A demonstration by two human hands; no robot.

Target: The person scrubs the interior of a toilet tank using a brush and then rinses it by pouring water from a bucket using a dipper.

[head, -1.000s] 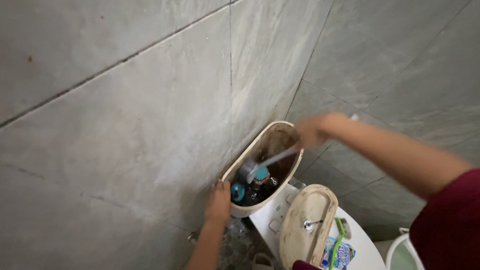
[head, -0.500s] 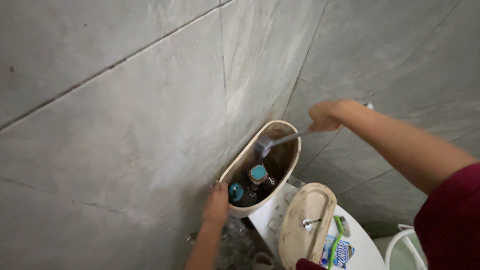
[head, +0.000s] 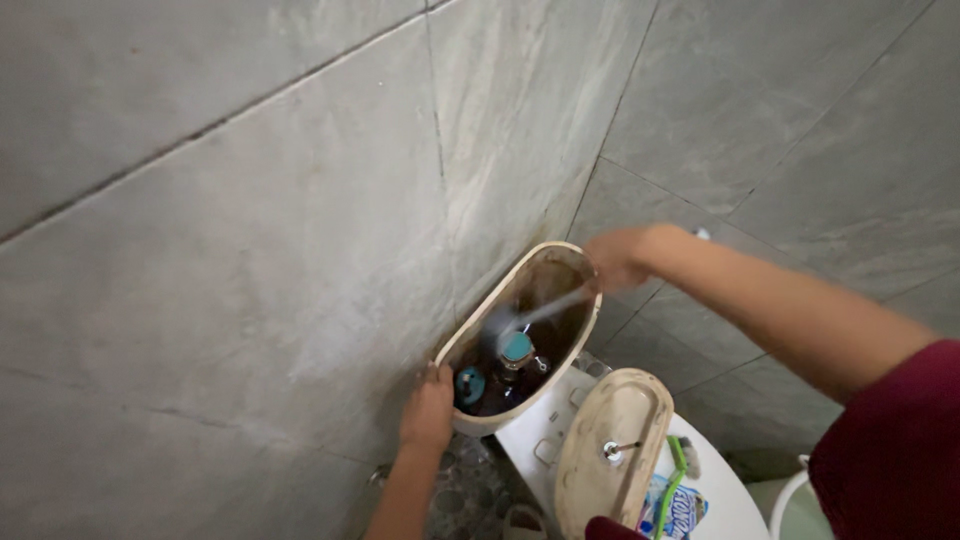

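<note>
tank [head: 470,340]: an open toilet tank, cream outside, stained brown inside. It is long with round ends and has no lid on. It sits against the grey wall, tilted in the view, with one end at 1 o'clock and the other at 7 o'clock.
inside parts [head: 516,347]: a round teal cap sits in the middle of the tank. A smaller teal piece lies at 7 o'clock from it. The rest in there is dark.
brush [head: 500,322]: a pale grey brush with a thin handle. Its head is down in the tank, just at 11 o'clock from the teal cap. The handle runs up toward 2 o'clock. It looks blurry.
</note>
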